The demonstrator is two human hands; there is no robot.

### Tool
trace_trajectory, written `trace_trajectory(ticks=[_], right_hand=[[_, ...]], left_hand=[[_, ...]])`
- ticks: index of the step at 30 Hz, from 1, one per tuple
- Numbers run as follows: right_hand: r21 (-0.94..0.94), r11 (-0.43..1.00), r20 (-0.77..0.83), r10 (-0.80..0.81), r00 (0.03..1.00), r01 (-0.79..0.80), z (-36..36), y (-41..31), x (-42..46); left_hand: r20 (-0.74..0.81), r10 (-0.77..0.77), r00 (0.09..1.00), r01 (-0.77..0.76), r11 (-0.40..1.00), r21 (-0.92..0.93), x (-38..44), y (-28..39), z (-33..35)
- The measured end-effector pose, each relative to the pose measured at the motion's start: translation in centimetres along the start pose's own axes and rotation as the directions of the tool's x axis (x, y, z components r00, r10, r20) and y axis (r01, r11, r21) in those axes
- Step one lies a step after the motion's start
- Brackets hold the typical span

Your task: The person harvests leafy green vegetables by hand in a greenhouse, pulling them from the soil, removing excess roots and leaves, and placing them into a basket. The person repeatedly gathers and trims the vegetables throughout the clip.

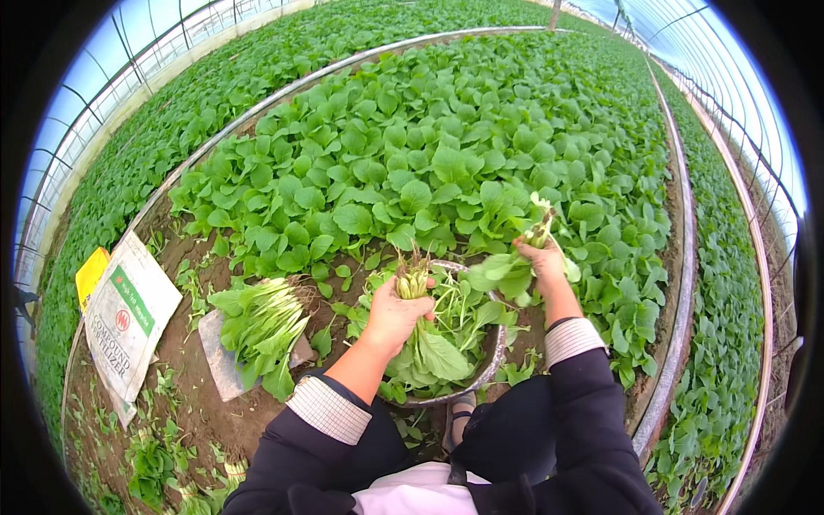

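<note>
My left hand point(393, 315) grips a bunch of leafy green seedlings point(441, 353) by the stems, with the brown roots pointing up and the leaves hanging down. Below it sits a round basin point(496, 357) full of loose leaves and greens. Out to the right, above the standing crop's edge, my right hand point(544, 257) holds a smaller clump of greens point(505, 270), roots upward and leaves drooping to the left. To the left of the basin, a larger pile of pulled greens point(267, 322) lies with its roots toward the right.
Under the pile is a flat grey board point(217, 360). A white fertilizer sack point(129, 322) and something yellow point(91, 277) lie at the left. Tied bunches point(151, 467) rest on the soil lower left. Dense green crop point(450, 129) fills the bed ahead, bordered by pale hoses point(676, 347).
</note>
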State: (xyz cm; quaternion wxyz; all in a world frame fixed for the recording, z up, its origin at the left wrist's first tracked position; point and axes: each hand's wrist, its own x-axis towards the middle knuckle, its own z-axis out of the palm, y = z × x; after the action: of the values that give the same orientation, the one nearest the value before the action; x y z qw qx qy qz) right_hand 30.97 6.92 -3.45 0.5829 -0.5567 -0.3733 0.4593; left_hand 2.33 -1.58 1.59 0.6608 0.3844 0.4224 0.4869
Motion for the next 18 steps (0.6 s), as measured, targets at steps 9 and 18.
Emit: trace_trajectory(ticks=[9,18], right_hand=[[0.604,0.769,0.362,-0.031,0.932,-0.209,12.0,-5.4,-11.6],[0.700,0.633,0.489,-0.087,0.868,-0.331,12.0,-6.3,-9.1]], left_hand=[[0.190,0.102,0.976,-0.078,0.989,-0.126,-2.2,0.3,-1.8],[0.069,0.033,0.997,-0.038,0.997,0.067,-1.1,1.0,-5.4]])
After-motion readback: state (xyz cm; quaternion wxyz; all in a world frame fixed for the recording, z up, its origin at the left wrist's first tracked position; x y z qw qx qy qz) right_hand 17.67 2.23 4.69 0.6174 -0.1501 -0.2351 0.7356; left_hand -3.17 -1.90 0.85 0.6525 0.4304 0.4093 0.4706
